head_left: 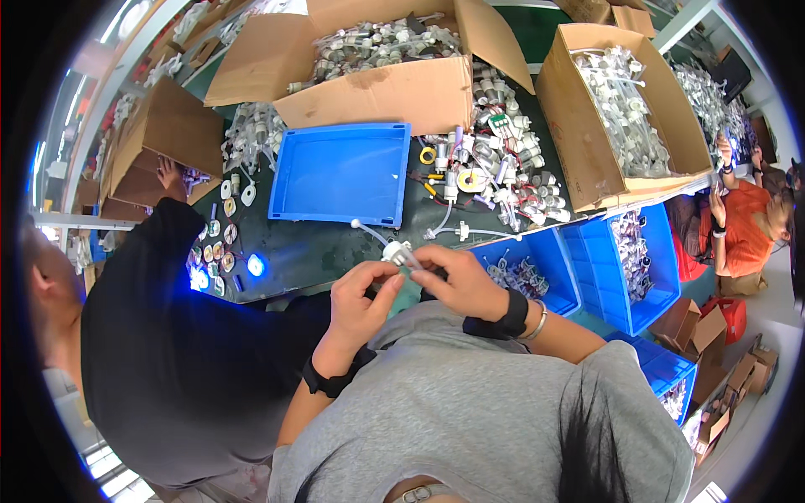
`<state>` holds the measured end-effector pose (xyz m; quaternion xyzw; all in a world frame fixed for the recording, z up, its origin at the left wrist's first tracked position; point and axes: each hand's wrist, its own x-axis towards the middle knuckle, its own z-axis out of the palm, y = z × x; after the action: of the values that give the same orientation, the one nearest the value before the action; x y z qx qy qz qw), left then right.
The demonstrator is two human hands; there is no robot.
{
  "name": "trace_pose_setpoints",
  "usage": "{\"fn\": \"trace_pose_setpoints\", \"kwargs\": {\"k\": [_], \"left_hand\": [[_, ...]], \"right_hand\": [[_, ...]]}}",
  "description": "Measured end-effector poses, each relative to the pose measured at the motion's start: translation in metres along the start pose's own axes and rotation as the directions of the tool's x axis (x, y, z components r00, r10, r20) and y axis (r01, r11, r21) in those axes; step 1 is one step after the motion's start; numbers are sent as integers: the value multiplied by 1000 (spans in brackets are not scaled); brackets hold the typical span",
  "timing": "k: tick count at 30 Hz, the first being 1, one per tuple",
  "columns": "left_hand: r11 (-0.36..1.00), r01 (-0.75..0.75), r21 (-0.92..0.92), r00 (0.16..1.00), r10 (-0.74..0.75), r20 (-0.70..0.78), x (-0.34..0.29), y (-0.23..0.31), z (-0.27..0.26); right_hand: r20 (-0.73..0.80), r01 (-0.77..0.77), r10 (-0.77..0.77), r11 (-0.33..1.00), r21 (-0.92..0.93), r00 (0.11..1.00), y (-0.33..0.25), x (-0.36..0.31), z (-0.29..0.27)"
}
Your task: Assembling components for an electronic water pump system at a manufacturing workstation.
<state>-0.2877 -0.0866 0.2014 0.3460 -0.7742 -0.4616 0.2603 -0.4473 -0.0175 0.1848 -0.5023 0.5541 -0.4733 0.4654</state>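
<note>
In front of my body, at the near edge of the table, I hold a white plastic pump part (397, 251) with a thin, pale tube sticking out toward the upper left. My left hand (360, 299) pinches its lower left side between thumb and fingers. On the other side, my right hand (462, 283) grips its clear, cylindrical end with bent fingers. My fingers cover the lower part of the piece. Just beyond my hands is a blue tray (342, 216), with a pile of similar white and grey parts (511, 172) to its right.
Cardboard boxes of parts (377, 92) (579, 134) stand at the back and right. Blue bins (616, 277) sit below the table's right edge. A co-worker in black (180, 335) reaches into a box at left, near small round parts (220, 243) and a blue light (256, 265).
</note>
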Motion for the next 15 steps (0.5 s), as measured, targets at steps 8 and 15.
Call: {"fn": "trace_pose_setpoints", "kwargs": {"k": [8,15], "left_hand": [[970,237,-46,971,-235,47,13,-15,-2],[979,198,45,967,-203,157,21,-16,3]], "right_hand": [[-306,188,-317,903,-386,898,15,12,-44],[-447,71,-127,988,-140,885,16,14,-70]]}}
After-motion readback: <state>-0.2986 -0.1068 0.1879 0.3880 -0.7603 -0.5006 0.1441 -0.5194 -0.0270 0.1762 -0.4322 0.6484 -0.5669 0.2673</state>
